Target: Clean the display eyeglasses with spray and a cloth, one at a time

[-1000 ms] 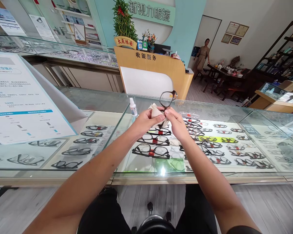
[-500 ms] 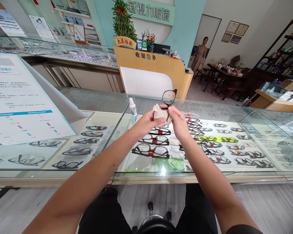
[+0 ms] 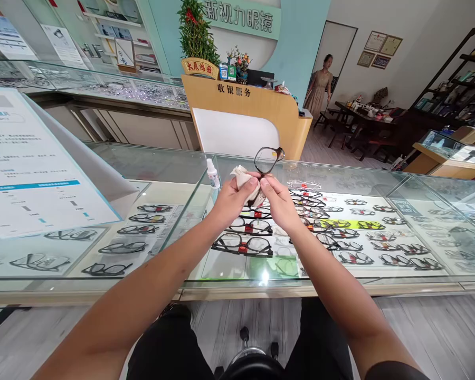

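Above the glass counter, my left hand (image 3: 234, 198) is closed on a crumpled whitish cloth (image 3: 243, 177), which wraps the lower part of a pair of dark-framed glasses (image 3: 266, 160). One lens of the glasses sticks up above my fingers; the other is hidden by the cloth and hands. My right hand (image 3: 277, 200) pinches the middle of the frame, its thumb beside the left thumb. A white spray bottle (image 3: 212, 174) stands upright on the counter, left of my hands.
Rows of glasses (image 3: 243, 244) lie under the glass countertop (image 3: 229, 285). A large printed card (image 3: 35, 174) stands at the left. Behind are a wooden reception desk (image 3: 237, 100) with a plant, and a person (image 3: 320, 87) near a doorway.
The glasses have tilted and moved slightly left, and the cloth has shifted and bunched differently in my left hand. The person at the back has changed pose. The view has shifted slightly.
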A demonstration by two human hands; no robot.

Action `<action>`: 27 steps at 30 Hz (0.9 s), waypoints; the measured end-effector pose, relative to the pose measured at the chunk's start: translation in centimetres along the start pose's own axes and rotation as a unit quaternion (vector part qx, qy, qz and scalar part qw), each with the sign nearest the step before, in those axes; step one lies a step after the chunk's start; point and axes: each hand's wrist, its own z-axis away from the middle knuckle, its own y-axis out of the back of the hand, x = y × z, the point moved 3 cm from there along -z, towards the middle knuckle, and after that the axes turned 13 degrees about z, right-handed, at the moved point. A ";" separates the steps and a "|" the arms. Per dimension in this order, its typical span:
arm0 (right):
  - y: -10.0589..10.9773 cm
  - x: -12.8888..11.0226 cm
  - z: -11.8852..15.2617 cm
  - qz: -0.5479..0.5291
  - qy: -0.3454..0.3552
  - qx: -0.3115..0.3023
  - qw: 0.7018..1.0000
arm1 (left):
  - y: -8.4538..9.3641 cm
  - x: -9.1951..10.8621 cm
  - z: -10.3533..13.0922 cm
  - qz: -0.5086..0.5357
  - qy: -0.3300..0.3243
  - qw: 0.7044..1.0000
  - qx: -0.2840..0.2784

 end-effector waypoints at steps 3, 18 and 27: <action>0.0 0.0 0.0 0.018 -0.009 0.004 1.000 | 0.1 -0.2 -0.1 0.014 0.023 1.000 -0.013; 1.1 1.1 -0.2 -0.031 -0.111 0.012 0.993 | -0.1 0.9 -0.1 0.000 0.081 0.986 -0.146; 0.2 -0.2 0.2 0.042 -0.018 0.000 0.999 | -0.1 0.0 -0.1 0.009 0.022 0.999 -0.041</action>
